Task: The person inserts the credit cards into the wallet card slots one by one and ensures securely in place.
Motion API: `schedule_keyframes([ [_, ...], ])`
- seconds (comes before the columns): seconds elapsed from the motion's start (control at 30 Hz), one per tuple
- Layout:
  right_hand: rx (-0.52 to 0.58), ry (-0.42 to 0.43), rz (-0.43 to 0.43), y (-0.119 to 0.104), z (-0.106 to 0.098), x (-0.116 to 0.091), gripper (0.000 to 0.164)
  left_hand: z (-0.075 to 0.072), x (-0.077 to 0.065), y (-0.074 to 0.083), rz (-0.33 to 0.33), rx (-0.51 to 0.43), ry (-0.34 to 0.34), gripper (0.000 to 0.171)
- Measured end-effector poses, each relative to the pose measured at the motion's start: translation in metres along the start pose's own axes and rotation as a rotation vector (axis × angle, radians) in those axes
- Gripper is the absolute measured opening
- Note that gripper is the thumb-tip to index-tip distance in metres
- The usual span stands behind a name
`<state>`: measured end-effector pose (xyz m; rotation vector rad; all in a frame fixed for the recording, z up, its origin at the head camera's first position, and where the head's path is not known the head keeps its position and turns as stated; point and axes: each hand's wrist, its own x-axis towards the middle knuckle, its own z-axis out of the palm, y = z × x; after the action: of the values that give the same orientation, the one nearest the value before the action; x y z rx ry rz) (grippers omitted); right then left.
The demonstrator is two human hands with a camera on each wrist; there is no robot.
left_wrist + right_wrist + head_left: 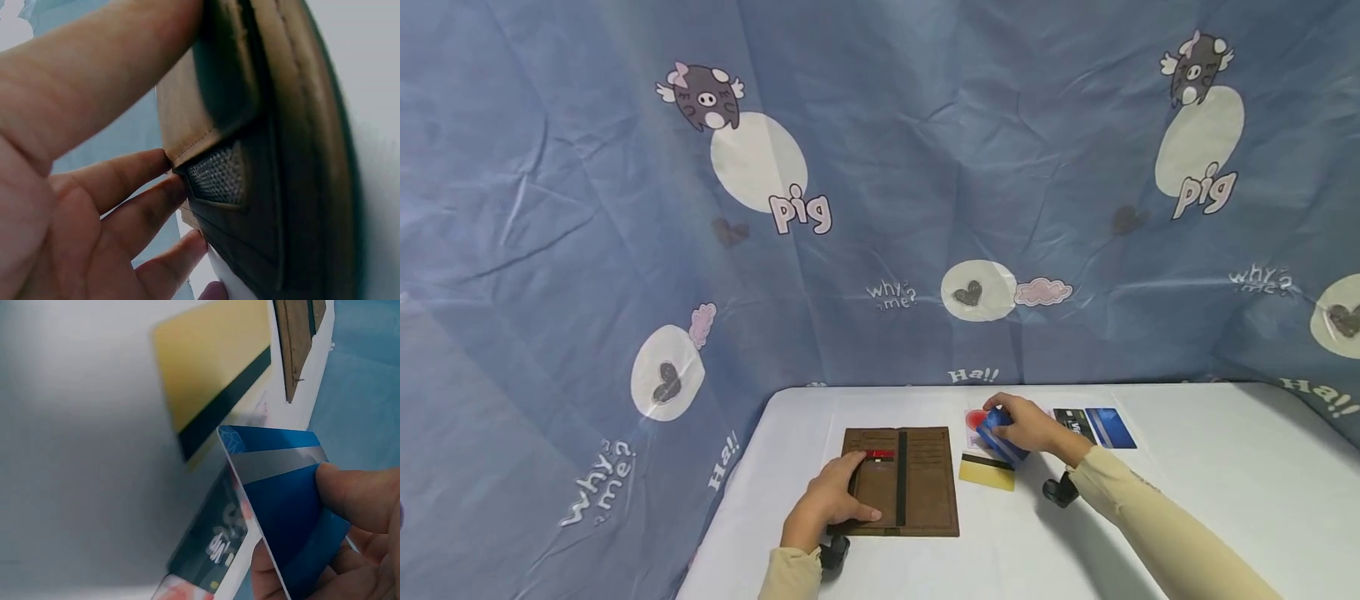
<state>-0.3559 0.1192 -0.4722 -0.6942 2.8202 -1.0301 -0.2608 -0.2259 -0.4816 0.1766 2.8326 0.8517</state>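
A brown wallet (931, 487) lies spread flat on the white table, with a dark strap down its middle. My left hand (827, 500) rests on its left half, fingers and thumb spread and fairly straight; the left wrist view shows fingertips touching the wallet (306, 125) beside a small mesh window (219, 175). A red card (880, 455) shows in a slot there. To the right of the wallet, my right hand (1030, 425) pinches a blue card (281, 506) with a silver band, held tilted. Under or behind it are a yellow card (987, 475) and a card with a red circle (975, 418).
Right of my right hand, a black card (1071, 421) and another blue card (1111, 428) lie side by side. Blue printed cloth (880, 167) hangs behind the white table (1210, 467). Small black devices (1060, 490) sit at both wrists.
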Motion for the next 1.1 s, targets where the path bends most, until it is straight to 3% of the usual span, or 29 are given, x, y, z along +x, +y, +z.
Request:
schedule_keyframes([
  [0.3,0.124,-0.007,0.079,-0.008,0.004,0.018,0.036,-0.001,-0.001,-0.001,0.004,-0.008,-0.006,0.099],
  [0.6,0.205,-0.013,0.155,-0.023,0.034,0.042,0.038,0.000,-0.008,-0.013,-0.017,-0.010,-0.003,0.099],
  [0.9,0.241,0.023,0.170,-0.035,0.047,0.048,0.036,0.007,-0.005,-0.007,0.012,-0.022,-0.026,0.099],
  [1.1,0.319,0.074,0.133,-0.051,0.051,0.064,0.034,0.000,-0.001,-0.003,0.011,-0.008,-0.003,0.099],
])
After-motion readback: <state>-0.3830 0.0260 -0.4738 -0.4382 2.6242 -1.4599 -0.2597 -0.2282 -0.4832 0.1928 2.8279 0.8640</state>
